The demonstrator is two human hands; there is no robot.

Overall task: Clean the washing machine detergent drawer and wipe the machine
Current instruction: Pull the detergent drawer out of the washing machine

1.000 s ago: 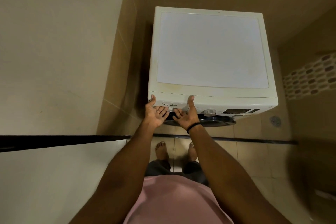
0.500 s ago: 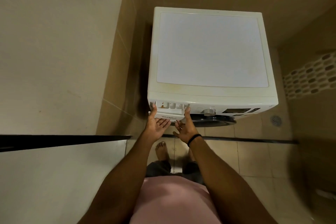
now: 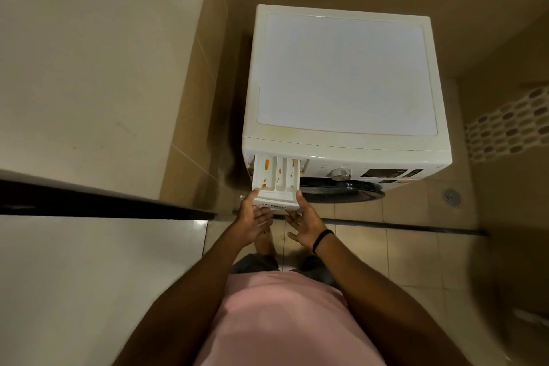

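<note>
Head view, looking steeply down. We see one white washing machine (image 3: 344,74) standing in a tiled corner, and one detergent drawer (image 3: 274,177) standing partway out of its top-left front. Both of the person's hands are on the drawer's front panel. The left hand (image 3: 254,218) grips the left corner, thumb on the upper edge and fingers tucked beneath. The right hand (image 3: 303,220), with a dark wristband (image 3: 322,239), pinches the right corner in the same way, though its lower fingers hang loose.

We judge the drawer to be light, rigid moulded plastic. It should slide easily, then catch at a stop near the end of its travel. Its thin dividers could crack if twisted, so an even two-handed hold at the front corners, as here, seems the sound place. Any detergent film would make it slippery.

We count three compartments inside the drawer. Several orange stains (image 3: 266,164) mark them, too small and scattered for us to number exactly.

On the machine's front we count one round dial (image 3: 341,174), one dark display panel (image 3: 386,173) and one dark door (image 3: 341,190) below. One floor drain (image 3: 451,197) sits to the right. No cloth or sponge shows anywhere in view.
</note>
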